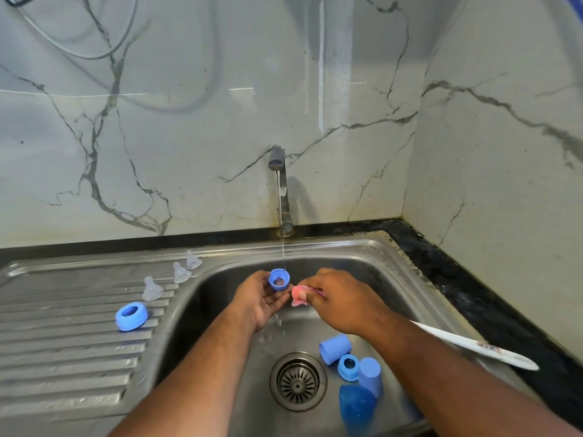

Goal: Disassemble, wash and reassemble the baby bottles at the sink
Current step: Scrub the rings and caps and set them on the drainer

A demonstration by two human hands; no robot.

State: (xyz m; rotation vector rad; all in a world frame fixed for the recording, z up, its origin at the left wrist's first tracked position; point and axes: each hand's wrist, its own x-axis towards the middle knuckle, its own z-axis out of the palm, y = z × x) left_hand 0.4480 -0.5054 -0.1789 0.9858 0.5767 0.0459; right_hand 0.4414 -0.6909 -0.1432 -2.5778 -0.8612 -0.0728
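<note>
Marble walls back a steel sink (372, 266); tap (279, 184) running at 12 o'clock. Left hand (258, 298) pinches one blue ring (279, 280) under the stream; right hand (340, 299) clamps a pink sponge (299, 296). Basin, 5 o'clock: two caps (335, 348), one ring, one bottle (356, 405) partly cut off. Drainboard (63, 342), 9 o'clock: one ring, three clear teats (152, 289).

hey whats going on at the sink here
A person is washing baby bottle parts under a running tap. The left hand holds a blue screw ring in the stream of water, while the right hand grips a pink sponge beside it. Three clear teats and another blue ring sit on the draining board. More blue parts lie in the sink basin near the drain, so the washing looks part done.
</note>
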